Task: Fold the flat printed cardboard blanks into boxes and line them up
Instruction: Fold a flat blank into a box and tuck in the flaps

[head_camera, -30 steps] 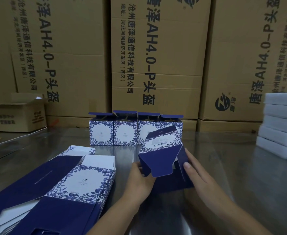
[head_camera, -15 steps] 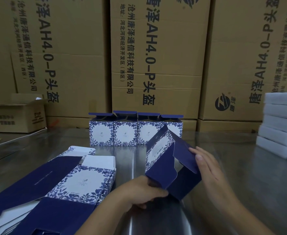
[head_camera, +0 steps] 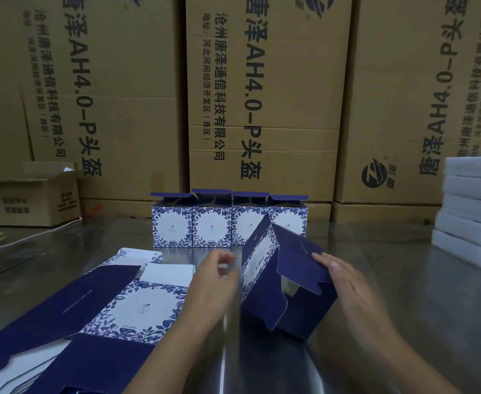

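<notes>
A half-folded blue-and-white printed box (head_camera: 264,260) stands tilted on the steel table (head_camera: 404,280), its open end toward me and its dark blue flaps loose. My right hand (head_camera: 347,285) lies with straight fingers on the box's right flap (head_camera: 299,260) and presses it inward. My left hand (head_camera: 215,282) is blurred, fingers loosely curled, right beside the box's printed left side; I see nothing held in it. A row of several folded boxes (head_camera: 210,226) stands behind with lids up. A stack of flat blanks (head_camera: 137,311) lies at the near left.
Big brown shipping cartons (head_camera: 262,95) wall off the table's far edge. A small open carton (head_camera: 34,197) sits at the far left. White foam blocks (head_camera: 472,211) are stacked at the right edge.
My left hand has let go of the box's lower flap and moved up beside its left side. The box has tipped more upright, and my right hand has pushed the right flap further in.
</notes>
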{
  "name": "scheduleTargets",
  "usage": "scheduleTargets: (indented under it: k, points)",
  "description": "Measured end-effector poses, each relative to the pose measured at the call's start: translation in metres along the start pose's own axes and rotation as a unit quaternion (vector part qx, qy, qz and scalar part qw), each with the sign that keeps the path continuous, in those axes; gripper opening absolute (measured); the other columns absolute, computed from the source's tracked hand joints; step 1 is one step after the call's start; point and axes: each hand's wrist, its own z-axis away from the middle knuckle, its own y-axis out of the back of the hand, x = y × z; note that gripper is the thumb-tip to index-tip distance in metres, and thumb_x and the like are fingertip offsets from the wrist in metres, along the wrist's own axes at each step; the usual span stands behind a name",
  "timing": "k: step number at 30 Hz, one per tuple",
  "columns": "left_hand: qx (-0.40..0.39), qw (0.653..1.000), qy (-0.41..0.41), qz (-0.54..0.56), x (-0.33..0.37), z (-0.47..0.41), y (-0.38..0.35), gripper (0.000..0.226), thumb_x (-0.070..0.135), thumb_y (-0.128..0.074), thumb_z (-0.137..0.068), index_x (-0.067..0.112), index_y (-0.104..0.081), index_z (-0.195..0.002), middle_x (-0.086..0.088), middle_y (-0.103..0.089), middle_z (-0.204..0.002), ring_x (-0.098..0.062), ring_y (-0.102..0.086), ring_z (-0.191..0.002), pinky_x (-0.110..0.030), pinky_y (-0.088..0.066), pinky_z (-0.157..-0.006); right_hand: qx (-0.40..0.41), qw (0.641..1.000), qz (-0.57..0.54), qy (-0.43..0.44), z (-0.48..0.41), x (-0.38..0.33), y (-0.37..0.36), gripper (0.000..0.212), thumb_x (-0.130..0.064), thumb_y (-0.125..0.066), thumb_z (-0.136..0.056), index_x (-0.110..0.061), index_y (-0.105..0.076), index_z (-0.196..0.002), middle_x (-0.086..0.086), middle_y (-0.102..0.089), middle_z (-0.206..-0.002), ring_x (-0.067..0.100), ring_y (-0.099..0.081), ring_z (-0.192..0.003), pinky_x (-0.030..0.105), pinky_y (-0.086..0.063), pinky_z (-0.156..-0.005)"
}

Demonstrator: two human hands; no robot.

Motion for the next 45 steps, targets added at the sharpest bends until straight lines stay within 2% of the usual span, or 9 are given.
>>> scheduleTargets:
  k: [2, 5, 7, 15, 20, 26, 30, 37, 45]
  points:
    - [-0.026, 0.992, -0.046, 0.111, 0.009, 0.004, 0.000, 0.029, 0.013, -0.062, -0.082, 0.039, -0.058, -0.096, 0.015, -0.059, -0.112, 0.005, -0.052, -0.105, -0.019, -0.042, -0.084, -0.003, 1.000, 0.000, 0.003, 0.000, 0.000, 0.000, 0.040, -0.055, -0.028, -0.085, -0.050, -0.058, -0.110, -0.032, -0.049, -0.123, -0.015, -0.035, -0.120, -0.004, -0.022, -0.090]
    - [-0.054, 0.985, -0.096, 0.133, 0.011, 0.008, -0.001, 0.042, 0.009, -0.066, -0.081, 0.044, -0.060, -0.105, 0.023, -0.057, -0.117, 0.016, -0.045, -0.110, -0.021, -0.041, -0.092, -0.002, 1.000, -0.006, 0.009, 0.000, 0.001, 0.000, 0.041, -0.058, -0.028, -0.083, -0.050, -0.058, -0.108, -0.036, -0.050, -0.120, -0.013, -0.036, -0.121, 0.003, -0.025, -0.094]
    - [-0.070, 0.983, -0.118, 0.123, 0.011, 0.011, -0.001, 0.046, 0.008, -0.068, -0.082, 0.043, -0.059, -0.111, 0.023, -0.054, -0.124, 0.017, -0.042, -0.114, -0.022, -0.038, -0.097, 0.000, 1.000, -0.008, 0.011, 0.000, 0.002, 0.000, 0.041, -0.059, -0.028, -0.083, -0.050, -0.059, -0.108, -0.038, -0.050, -0.119, -0.012, -0.036, -0.122, 0.008, -0.027, -0.095]
    - [-0.115, 0.976, -0.147, 0.109, 0.024, 0.023, -0.001, 0.052, 0.040, -0.073, -0.067, 0.047, -0.055, -0.115, 0.034, -0.045, -0.127, 0.018, -0.039, -0.118, -0.010, -0.036, -0.093, -0.016, 1.000, 0.012, 0.012, 0.001, -0.002, 0.000, 0.038, -0.054, -0.028, -0.086, -0.051, -0.056, -0.111, -0.038, -0.046, -0.120, -0.018, -0.033, -0.119, -0.007, -0.019, -0.088]
    - [-0.150, 0.970, -0.140, 0.133, 0.027, 0.025, 0.000, 0.056, 0.027, -0.067, -0.066, 0.043, -0.054, -0.119, 0.025, -0.047, -0.132, 0.014, -0.040, -0.120, -0.024, -0.039, -0.101, -0.017, 1.000, 0.011, 0.015, 0.002, -0.004, -0.001, 0.037, -0.054, -0.031, -0.084, -0.049, -0.059, -0.108, -0.036, -0.048, -0.120, -0.017, -0.034, -0.120, -0.006, -0.020, -0.090]
    - [-0.210, 0.960, -0.138, 0.124, 0.024, 0.026, -0.002, 0.060, 0.014, -0.057, -0.065, 0.041, -0.054, -0.118, 0.022, -0.037, -0.141, 0.016, -0.042, -0.118, -0.022, -0.051, -0.084, -0.020, 1.000, 0.012, 0.015, -0.001, -0.006, 0.006, 0.037, -0.058, -0.037, -0.078, -0.045, -0.061, -0.104, -0.032, -0.050, -0.120, -0.012, -0.034, -0.124, 0.006, -0.024, -0.096]
    - [-0.237, 0.955, -0.136, 0.117, 0.020, 0.028, -0.006, 0.061, 0.008, -0.054, -0.070, 0.039, -0.053, -0.122, 0.022, -0.031, -0.143, 0.010, -0.039, -0.123, -0.027, -0.052, -0.087, -0.022, 0.999, 0.022, 0.014, -0.002, -0.007, 0.009, 0.043, -0.061, -0.043, -0.070, -0.042, -0.062, -0.103, -0.030, -0.049, -0.120, -0.006, -0.034, -0.127, 0.021, -0.024, -0.102]
    - [-0.245, 0.955, -0.136, 0.097, 0.018, 0.026, -0.008, 0.065, 0.013, -0.048, -0.062, 0.039, -0.048, -0.121, 0.023, -0.031, -0.139, 0.020, -0.038, -0.113, -0.008, -0.042, -0.083, -0.038, 0.997, 0.062, 0.038, -0.003, -0.004, 0.008, 0.040, -0.057, -0.053, -0.068, -0.044, -0.059, -0.105, -0.031, -0.044, -0.124, -0.006, -0.029, -0.129, 0.022, -0.022, -0.105]
    - [-0.245, 0.954, -0.136, 0.106, 0.018, 0.027, -0.010, 0.061, 0.013, -0.047, -0.062, 0.037, -0.051, -0.118, 0.021, -0.030, -0.137, 0.016, -0.038, -0.114, -0.013, -0.046, -0.072, -0.019, 0.993, 0.100, 0.067, -0.005, 0.002, 0.007, 0.042, -0.062, -0.062, -0.058, -0.051, -0.058, -0.099, -0.035, -0.047, -0.117, -0.012, -0.034, -0.121, 0.013, -0.026, -0.095]
